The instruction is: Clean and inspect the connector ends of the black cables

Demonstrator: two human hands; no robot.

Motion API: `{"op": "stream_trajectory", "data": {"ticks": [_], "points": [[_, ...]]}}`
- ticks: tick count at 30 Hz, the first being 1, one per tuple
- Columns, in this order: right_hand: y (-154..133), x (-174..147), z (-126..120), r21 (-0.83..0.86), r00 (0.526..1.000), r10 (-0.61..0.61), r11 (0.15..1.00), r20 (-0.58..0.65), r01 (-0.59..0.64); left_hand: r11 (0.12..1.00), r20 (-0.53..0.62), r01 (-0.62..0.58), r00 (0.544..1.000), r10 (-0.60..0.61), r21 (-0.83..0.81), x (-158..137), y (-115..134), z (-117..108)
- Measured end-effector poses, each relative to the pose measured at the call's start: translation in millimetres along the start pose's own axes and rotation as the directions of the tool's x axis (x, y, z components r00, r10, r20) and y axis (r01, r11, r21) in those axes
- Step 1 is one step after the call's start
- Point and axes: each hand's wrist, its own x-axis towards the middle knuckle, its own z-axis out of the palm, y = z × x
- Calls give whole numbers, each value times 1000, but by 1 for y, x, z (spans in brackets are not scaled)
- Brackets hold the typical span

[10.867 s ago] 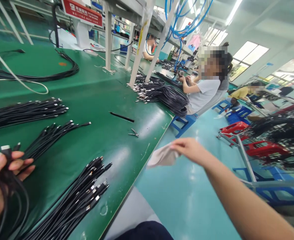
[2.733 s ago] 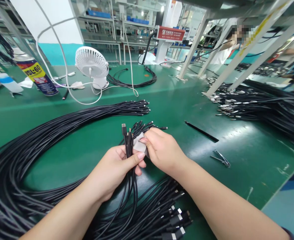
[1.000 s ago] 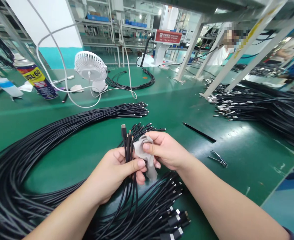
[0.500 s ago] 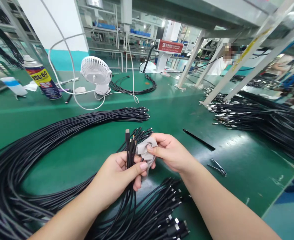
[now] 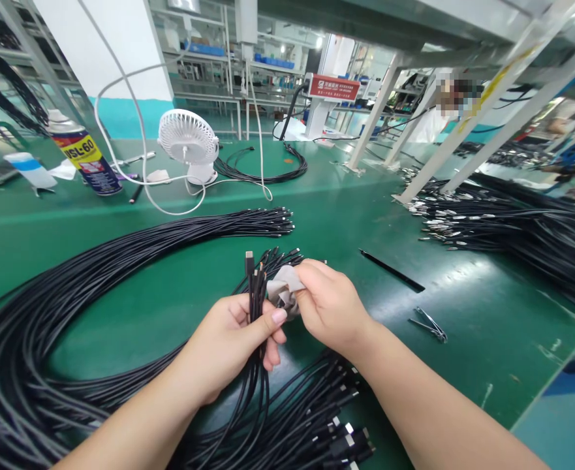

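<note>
My left hand [image 5: 238, 339] is closed around a small bunch of black cables [image 5: 256, 297], whose connector ends point upward. One metal-tipped plug stands higher than the others. In my right hand [image 5: 333, 307] a crumpled grey cloth [image 5: 284, 287] is pinched, pressed close against the ends by my left thumb; what it wraps there is hidden. Beneath my hands, more black cables [image 5: 316, 418] lie with their plugs toward the right. A large curved bundle of black cables [image 5: 96, 274] sweeps round on the left.
Behind stand a white fan [image 5: 188, 140] and a spray can [image 5: 85, 153]. To the right lie a black strip [image 5: 391, 269], nail clippers [image 5: 430, 325] and a big cable pile [image 5: 517, 219] beside white frame legs [image 5: 444, 150]. A person [image 5: 434, 124] is in the background.
My right hand has turned, its knuckles now facing up, and the grey cloth is bunched up closer to the cable ends. My left hand keeps its hold in nearly the same place.
</note>
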Motion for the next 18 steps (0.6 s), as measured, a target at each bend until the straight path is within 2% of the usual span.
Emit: {"op": "stream_trajectory", "data": {"ticks": [3,5,6,8,10,11,13,16,18], "points": [[-2,3,-6,104,992,84,992,-93,-74,1000,-4,-3,1000,3,-30,-1,-1,-1],[1,5,-11,284,964,236,939,-125,-193,999,11,-2,1000,2,-54,-2,-1,-2],[4,5,-12,396,935,327,883,-133,-253,998,24,0,1000,2,-64,-2,-1,-2],[13,5,-13,614,856,503,715,-121,-333,996,59,0,998,5,-84,-3,0,-3],[23,4,-12,768,785,616,534,-67,-354,993,96,-3,995,15,-118,-4,2,-3],[27,4,-11,808,771,637,469,-28,-358,991,114,-6,993,21,-136,-5,3,-3],[33,3,-9,819,792,607,423,61,-387,987,155,-7,987,32,-158,-6,5,-3],[33,2,-5,751,864,458,490,208,-441,987,189,-9,981,40,-163,-7,7,-3],[30,1,-1,734,873,354,483,335,-477,985,197,-7,980,41,-172,-7,8,-4]]}}
